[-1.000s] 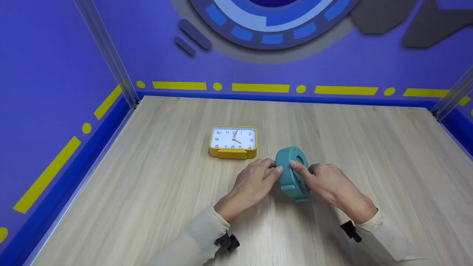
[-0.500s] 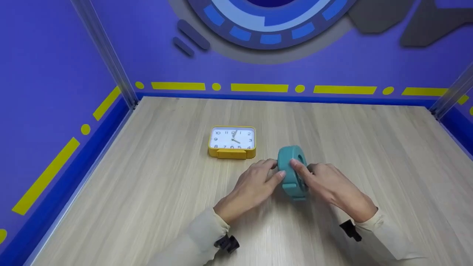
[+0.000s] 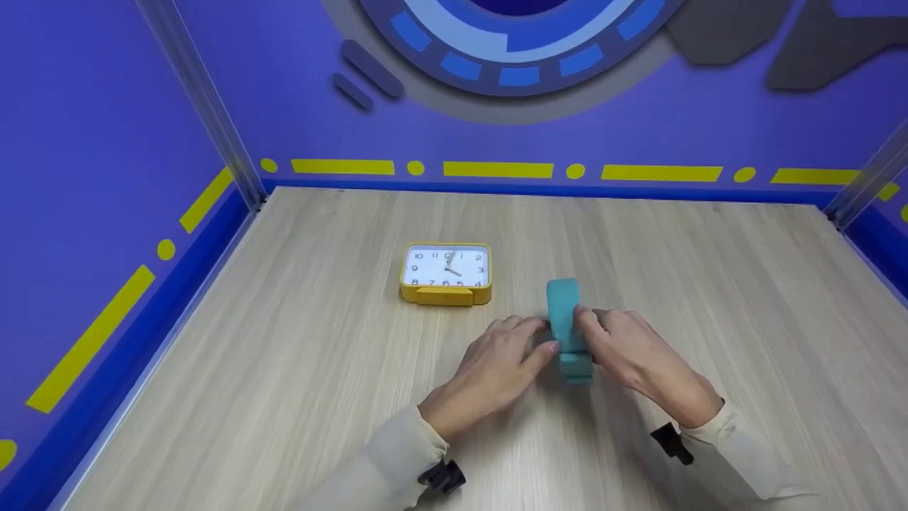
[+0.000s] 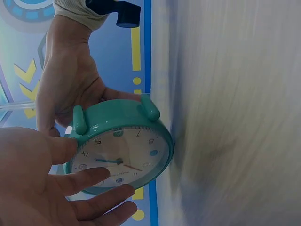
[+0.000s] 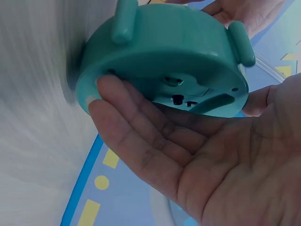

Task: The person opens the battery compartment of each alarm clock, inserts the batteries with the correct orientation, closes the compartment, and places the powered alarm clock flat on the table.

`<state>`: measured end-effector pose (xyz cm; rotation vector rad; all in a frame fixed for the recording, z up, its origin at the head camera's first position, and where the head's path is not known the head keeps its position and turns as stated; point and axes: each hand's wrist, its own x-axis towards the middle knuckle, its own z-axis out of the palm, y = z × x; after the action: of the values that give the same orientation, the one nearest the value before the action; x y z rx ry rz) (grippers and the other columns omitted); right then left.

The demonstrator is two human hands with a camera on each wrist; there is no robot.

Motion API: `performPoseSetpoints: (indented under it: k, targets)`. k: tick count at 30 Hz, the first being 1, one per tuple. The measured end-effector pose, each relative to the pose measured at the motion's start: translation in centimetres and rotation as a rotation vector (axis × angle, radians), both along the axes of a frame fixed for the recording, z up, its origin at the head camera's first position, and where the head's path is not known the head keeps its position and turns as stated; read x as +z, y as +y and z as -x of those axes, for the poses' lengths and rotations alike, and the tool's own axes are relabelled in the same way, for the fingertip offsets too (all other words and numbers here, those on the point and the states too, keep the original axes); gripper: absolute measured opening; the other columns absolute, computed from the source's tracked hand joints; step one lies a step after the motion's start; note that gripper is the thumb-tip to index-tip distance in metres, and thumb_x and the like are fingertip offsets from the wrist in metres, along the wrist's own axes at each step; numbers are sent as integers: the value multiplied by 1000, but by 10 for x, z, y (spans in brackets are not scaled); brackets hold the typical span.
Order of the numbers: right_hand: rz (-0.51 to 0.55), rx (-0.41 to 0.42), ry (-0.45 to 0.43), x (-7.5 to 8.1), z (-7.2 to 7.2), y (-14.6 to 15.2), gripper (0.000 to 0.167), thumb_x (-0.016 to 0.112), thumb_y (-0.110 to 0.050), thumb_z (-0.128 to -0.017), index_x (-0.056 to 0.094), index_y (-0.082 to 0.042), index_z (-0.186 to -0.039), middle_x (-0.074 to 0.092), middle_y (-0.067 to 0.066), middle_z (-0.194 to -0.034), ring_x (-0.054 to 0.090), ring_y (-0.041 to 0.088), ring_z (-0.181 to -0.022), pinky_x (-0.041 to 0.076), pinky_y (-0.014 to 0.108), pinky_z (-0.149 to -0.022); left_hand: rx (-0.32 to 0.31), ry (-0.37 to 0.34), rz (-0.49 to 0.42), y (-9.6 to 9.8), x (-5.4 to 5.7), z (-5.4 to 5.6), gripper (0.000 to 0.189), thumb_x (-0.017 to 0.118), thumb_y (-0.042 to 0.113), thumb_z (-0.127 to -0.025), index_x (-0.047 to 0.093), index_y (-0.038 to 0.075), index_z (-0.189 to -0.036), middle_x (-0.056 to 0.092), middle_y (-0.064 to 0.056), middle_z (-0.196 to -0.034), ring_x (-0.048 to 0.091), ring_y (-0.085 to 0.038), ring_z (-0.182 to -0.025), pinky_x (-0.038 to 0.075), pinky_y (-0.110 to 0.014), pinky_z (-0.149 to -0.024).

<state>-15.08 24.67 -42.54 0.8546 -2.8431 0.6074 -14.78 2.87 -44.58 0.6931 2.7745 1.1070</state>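
A round teal alarm clock [image 3: 565, 319] is held on edge between my hands. Its white dial faces my left hand, and its two stubby feet point towards me. My right hand [image 3: 638, 348] grips it, thumb on the rim and fingers along the teal back [image 5: 188, 80], where knobs show in the right wrist view. My left hand [image 3: 493, 365] touches the rim with its thumb, while its spread, fairly straight fingers [image 4: 101, 202] lie over or just before the dial [image 4: 124, 157]. Whether the clock's lower edge meets the table I cannot tell.
A yellow rectangular alarm clock [image 3: 447, 273] lies face up on the wooden table [image 3: 319, 319], to the left of and beyond the hands. Blue printed panels [image 3: 496, 135] wall the table at the back and sides, with metal corner posts [image 3: 206, 99].
The teal clock has turned until its rim faces me edge-on, so its back has left the head view. My left hand has shifted slightly right and nearer. The yellow clock stays put.
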Motion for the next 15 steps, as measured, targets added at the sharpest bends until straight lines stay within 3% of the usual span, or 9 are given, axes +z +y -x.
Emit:
performPoseSetpoints:
  k: [1,3,5,8,12,15]
  targets:
    - [-22,20,41,0,0,1,14,47,2,-109,52,-5,-98,44,-3,-70,42,12,-56,39,31,-51,-3,5,2,1,-1,0,48,55,39,-112,58,11,-151,63,-2,-143,57,-19,-129,47,-39,-109]
    - [26,-43,-61,2,0,0,21,42,-9,-113,52,-6,-96,46,-2,-71,44,13,-58,41,32,-55,-6,15,0,1,-2,0,49,54,39,-112,57,11,-151,63,-3,-144,58,-20,-130,47,-39,-109]
    - [98,-158,-207,4,1,-2,37,33,-25,-117,56,-7,-94,52,1,-74,51,16,-63,46,36,-62,-3,23,0,2,-2,0,50,55,40,-112,56,10,-152,62,-4,-146,58,-20,-131,46,-40,-109]
    - [199,-293,-347,9,2,-4,58,28,-40,-115,65,4,-109,66,12,-90,65,24,-79,55,45,-75,3,39,-1,3,-3,0,52,56,40,-111,54,10,-154,62,-4,-146,59,-20,-130,47,-40,-108]
    - [223,-317,-346,12,2,-6,60,30,-38,-115,57,12,-134,69,26,-114,71,31,-94,58,53,-83,0,56,-16,4,-5,-1,51,56,37,-112,54,10,-154,63,-5,-146,60,-22,-128,48,-41,-107]
    - [210,-287,-296,11,2,-7,45,33,-26,-114,59,9,-124,69,25,-109,71,32,-90,59,52,-80,-5,69,-24,5,-6,-1,50,56,36,-112,54,9,-155,62,-6,-147,60,-23,-129,48,-41,-107]
